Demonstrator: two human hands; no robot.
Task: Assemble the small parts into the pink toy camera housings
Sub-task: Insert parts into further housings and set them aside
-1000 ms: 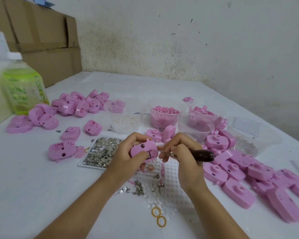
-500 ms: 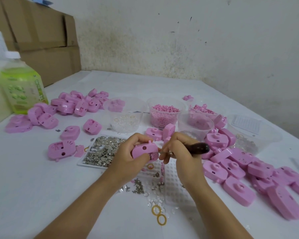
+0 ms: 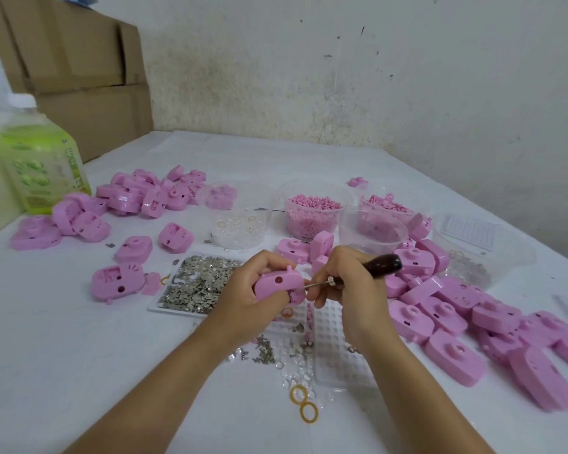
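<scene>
My left hand (image 3: 246, 296) grips a pink toy camera housing (image 3: 277, 283) above the middle of the table. My right hand (image 3: 348, 283) holds a small screwdriver (image 3: 382, 263) with a dark wooden handle; its thin metal shaft points left into the housing's right side. Loose screws (image 3: 266, 350), clear lenses and yellow rings (image 3: 304, 404) lie on the table beneath my wrists. A white tray of small metal pieces (image 3: 197, 285) sits just left of my left hand.
Pink housings are heaped at the right (image 3: 473, 322) and far left (image 3: 138, 194). Clear tubs hold pink pellets (image 3: 313, 213), clear rings (image 3: 238, 227) and pink parts (image 3: 371, 231). A green bottle (image 3: 40, 165) and cardboard boxes (image 3: 79, 77) stand at the far left.
Both hands stay together on the housing. The screwdriver's handle has tilted upward at its right end, and the housing has turned slightly in my left hand.
</scene>
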